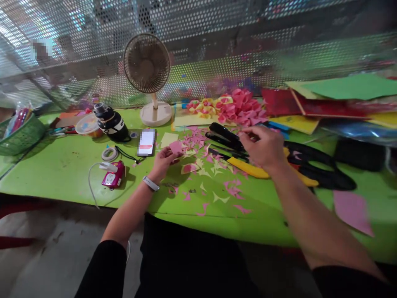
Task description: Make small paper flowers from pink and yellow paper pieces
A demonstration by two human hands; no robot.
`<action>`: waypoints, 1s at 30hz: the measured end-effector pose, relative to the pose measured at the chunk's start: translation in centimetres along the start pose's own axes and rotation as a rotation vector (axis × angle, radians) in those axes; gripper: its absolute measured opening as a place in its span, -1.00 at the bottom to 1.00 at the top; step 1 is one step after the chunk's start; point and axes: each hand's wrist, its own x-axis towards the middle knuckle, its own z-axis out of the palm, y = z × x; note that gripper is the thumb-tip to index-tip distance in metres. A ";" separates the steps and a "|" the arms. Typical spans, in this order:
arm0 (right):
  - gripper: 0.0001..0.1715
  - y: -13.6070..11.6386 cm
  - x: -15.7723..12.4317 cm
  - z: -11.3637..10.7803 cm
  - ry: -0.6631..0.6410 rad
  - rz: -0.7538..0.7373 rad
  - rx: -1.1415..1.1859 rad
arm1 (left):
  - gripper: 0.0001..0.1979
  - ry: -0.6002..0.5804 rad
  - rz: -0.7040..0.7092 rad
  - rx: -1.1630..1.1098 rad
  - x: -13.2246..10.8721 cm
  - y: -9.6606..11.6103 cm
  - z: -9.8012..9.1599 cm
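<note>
My left hand (pixel 163 160) pinches a small folded pink paper piece (pixel 175 147) just above the green table (pixel 62 165). My right hand (pixel 263 147) reaches out over a black stapler (pixel 223 136), its fingers curled down at the stapler's far end; whether it grips the stapler is unclear. Yellow-handled scissors (pixel 248 169) lie under the right wrist. Pink and yellow paper scraps (pixel 214 167) are scattered between the hands. A white watch sits on my left wrist.
A small fan (pixel 147 66) stands at the back, by a phone (pixel 146 142), black bottle (pixel 111 122), tape roll (pixel 109 154) and pink charger (pixel 113 178). Paper flowers (pixel 235 106) and coloured sheets (pixel 341 99) lie back right; black scissors (pixel 319 165), pink sheet (pixel 352 211), green basket (pixel 20 136).
</note>
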 end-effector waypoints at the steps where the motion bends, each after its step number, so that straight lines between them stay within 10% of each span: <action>1: -0.60 0.1 0.1 -0.3 0.014 0.021 0.004 | -0.71 0.004 0.002 0.000 0.1 0.0 0.0; 13: -0.67 2.2 0.4 2.8 0.260 -0.252 -0.022 | -0.70 -0.016 0.005 0.094 0.3 -0.6 -0.4; 30: -0.70 1.7 -0.5 3.3 0.174 -0.359 -0.058 | -0.62 -0.088 -0.037 0.192 -0.8 -0.2 0.0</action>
